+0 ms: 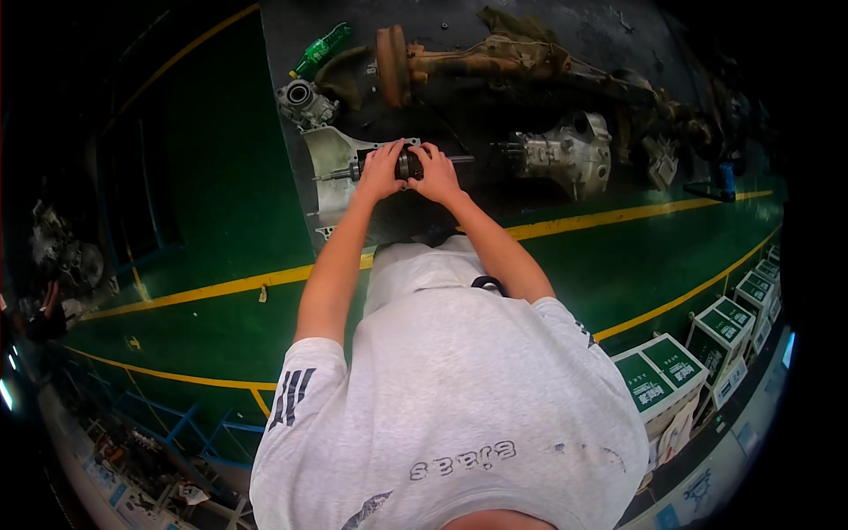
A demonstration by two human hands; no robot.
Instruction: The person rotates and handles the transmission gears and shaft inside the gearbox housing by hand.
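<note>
Lt-grey T-shirt (477, 371) nearest cam; L hand (381, 173) & R hand (434, 173) grip geared shaft (406, 165) btwn them, over open housing (329, 150); metal casing (570, 155) apart to R.

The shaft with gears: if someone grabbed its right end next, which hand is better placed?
Probably the right hand: it rests on the geared shaft, nearest the thin end poking out rightward. The left hand is farther off, toward the pale metal casing.

Yellow lines (221, 289) cross the green floor (221, 194). The open casing (327, 152) is silver-grey. Dark stripes (292, 395) mark the pale grey sleeve (325, 364).
</note>
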